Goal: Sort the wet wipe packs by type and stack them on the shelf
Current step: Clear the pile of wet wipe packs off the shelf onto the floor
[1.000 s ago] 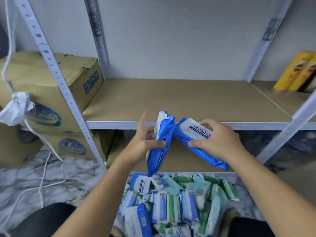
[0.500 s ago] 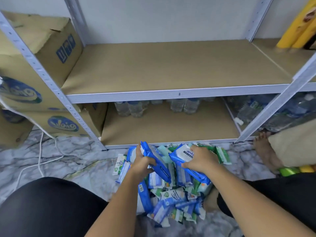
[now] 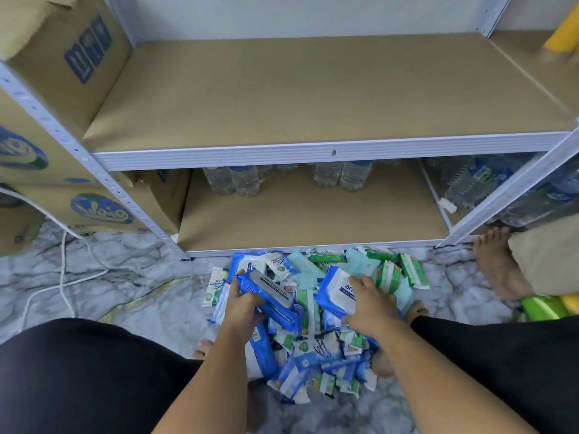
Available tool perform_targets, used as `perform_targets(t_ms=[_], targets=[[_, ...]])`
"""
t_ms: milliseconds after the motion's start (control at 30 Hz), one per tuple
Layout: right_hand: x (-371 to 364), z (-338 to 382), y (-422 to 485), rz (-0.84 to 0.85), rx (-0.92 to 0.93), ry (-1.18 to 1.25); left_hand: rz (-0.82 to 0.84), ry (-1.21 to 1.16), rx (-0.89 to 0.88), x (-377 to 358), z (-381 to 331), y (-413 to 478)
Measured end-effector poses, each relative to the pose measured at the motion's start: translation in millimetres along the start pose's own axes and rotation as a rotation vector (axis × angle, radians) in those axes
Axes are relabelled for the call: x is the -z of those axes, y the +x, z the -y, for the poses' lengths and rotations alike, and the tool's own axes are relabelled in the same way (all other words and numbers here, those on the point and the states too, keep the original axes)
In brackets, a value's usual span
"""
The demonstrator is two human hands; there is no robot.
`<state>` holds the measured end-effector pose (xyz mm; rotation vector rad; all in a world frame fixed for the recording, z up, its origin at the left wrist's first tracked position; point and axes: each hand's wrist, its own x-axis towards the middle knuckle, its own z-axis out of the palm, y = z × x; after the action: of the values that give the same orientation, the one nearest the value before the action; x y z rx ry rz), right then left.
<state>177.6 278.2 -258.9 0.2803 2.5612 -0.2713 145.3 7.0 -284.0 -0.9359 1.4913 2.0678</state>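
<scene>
Above the floor pile point(image 3: 316, 358), one blue pack point(image 3: 272, 297) is gripped by the left hand point(image 3: 243, 308), a second blue pack point(image 3: 336, 288) by the right hand point(image 3: 371, 308); soft, light, likely slick, best grasped mid-body.

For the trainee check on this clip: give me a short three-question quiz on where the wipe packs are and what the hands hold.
1. True or false: wipe packs already lie on the upper shelf.
2. What does the left hand hold? A) a blue pack B) a green pack C) a water bottle
3. Fill in: the pile of packs lies on the ___, in front of the shelves.
Key: 1 false, none lie there. 2 A. 3 floor; the right hand grips a second blue pack over the pile.
</scene>
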Motion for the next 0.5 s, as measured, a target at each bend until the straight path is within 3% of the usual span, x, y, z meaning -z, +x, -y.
perform_targets(t_ms=[100, 200, 267, 433, 500], targets=[[-2, -1, -2, 0.013, -0.027, 0.015, -0.098, 0.104, -0.002, 1, 0, -1], [-5, -2, -2, 0.003, -0.029, 0.031, -0.356, 0.536, -0.146, -1, -7, -5], [-7, -2, -3, -0.019, -0.023, 0.039, -0.387, 0.795, -0.211, 0, -9, -8], [-9, 1, -3, -0.079, -0.033, 0.054, 0.050, 1.411, -0.086, -1, 2, -10], [-10, 1, -3, -0.083, -0.020, 0.050, 0.146, 1.616, -0.037, 0, 11, -10]])
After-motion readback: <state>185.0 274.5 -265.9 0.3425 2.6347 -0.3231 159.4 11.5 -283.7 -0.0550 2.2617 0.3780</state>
